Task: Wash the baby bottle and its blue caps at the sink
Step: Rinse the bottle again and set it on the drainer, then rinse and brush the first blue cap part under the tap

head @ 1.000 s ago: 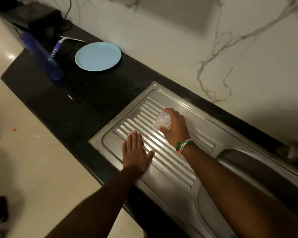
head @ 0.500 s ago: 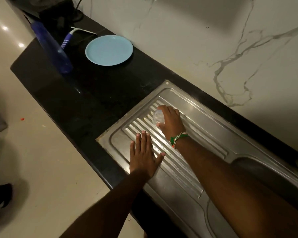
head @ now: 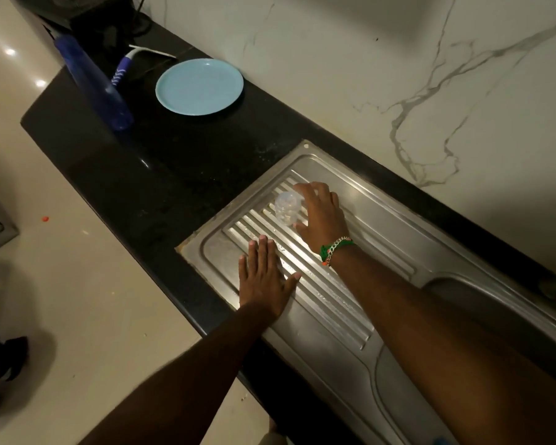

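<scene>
The clear baby bottle [head: 288, 208] stands on the ribbed drainboard [head: 382, 226]. The right hand [head: 321, 216] is just beside it, fingers spread around it, whether touching is unclear. The left hand [head: 264, 277] lies flat on the drainboard nearer the worktop [head: 161, 175] edge, fingers straight. Beyond the drainboard on the worktop sit a light blue plate [head: 199, 86] and a dark blue bottle [head: 93, 85].

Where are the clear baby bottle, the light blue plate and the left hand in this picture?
clear baby bottle [head: 288, 208], head view, on its see-through side wall.
light blue plate [head: 199, 86], head view, on its bare flat centre.
left hand [head: 264, 277], head view, on the back of the hand.
</scene>
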Demonstrator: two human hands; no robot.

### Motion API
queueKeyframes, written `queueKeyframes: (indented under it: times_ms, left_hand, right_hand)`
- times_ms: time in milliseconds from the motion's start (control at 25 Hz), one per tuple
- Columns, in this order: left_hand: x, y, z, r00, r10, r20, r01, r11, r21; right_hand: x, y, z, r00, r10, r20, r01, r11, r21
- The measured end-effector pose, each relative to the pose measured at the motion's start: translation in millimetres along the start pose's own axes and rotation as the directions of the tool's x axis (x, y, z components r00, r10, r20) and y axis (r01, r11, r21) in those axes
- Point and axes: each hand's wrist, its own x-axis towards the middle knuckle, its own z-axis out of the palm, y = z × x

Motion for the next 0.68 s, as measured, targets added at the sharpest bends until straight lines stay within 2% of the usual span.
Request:
queueKeyframes:
  times_ms: [120, 200, 280, 360, 440, 520, 600, 680]
  left_hand:
    - [-29.0, 22.4, 8.6, 0.998, 0.058, 0.037, -0.058, 0.998, -0.001]
    - [-49.5, 51.5, 24.3, 0.982, 0.173, 0.08, -0.177, 0.983, 0.048]
    - [-66.9, 82.8, 44.3, 0.942, 0.321, 0.099, -0.331, 0.936, 0.119]
    - [-89.0, 122.2, 65.9, 0.859, 0.486, 0.161, -0.51, 0.838, 0.193]
    - [-113.1, 156.9, 87.1, 0.795, 0.575, 0.194, -0.607, 0.758, 0.239]
    - [-126.8, 178.2, 98.5, 0.811, 0.555, 0.185, -0.584, 0.754, 0.3]
    - [-129.0, 183.1, 102.4, 0.849, 0.5, 0.171, -0.527, 0.775, 0.349]
    - [-130.3, 183.9, 104.4, 0.863, 0.481, 0.154, -0.5, 0.773, 0.39]
  right_hand:
    - [-52.0, 26.6, -18.0, 0.988, 0.104, -0.113, -0.084, 0.982, 0.167]
    - [-108.7, 57.8, -25.6, 0.957, 0.213, -0.195, -0.151, 0.945, 0.292]
    - [-169.6, 90.1, -30.3, 0.921, 0.308, -0.238, -0.201, 0.9, 0.388]
    - [-237.2, 129.6, -33.7, 0.869, 0.427, -0.251, -0.323, 0.873, 0.367]
    - [-306.2, 168.3, -37.0, 0.777, 0.607, -0.166, -0.542, 0.78, 0.312]
    - [-364.4, 200.1, -34.7, 0.664, 0.746, 0.04, -0.732, 0.639, 0.234]
    - [-400.6, 221.7, -24.8, 0.582, 0.769, 0.263, -0.809, 0.582, 0.088]
    - [-421.7, 233.8, -14.6, 0.507, 0.757, 0.412, -0.824, 0.566, -0.026]
